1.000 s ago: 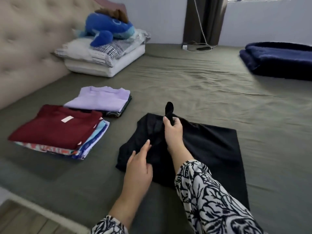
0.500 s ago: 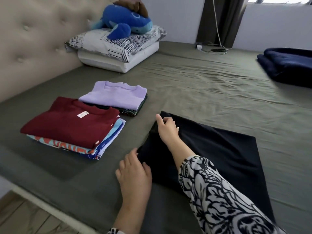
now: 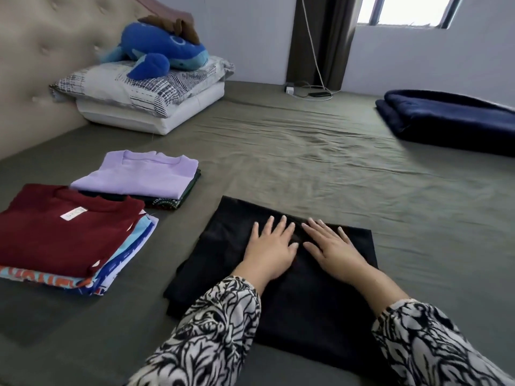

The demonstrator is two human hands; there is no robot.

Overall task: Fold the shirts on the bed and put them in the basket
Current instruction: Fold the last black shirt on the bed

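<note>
Black shirt [image 3: 292, 274] lies near the bed's [image 3: 320, 162] front edge, left hand [image 3: 269, 249] and right hand [image 3: 335, 247] pressing it with straight fingers, likely flattening the fold.

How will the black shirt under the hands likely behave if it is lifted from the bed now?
The black shirt is thin cloth lying flat under the left hand and right hand, so it will probably sag and unfold unless supported from beneath. It looks light. On the wrinkled bed sheet it would likely bunch rather than slide if pushed.
</note>
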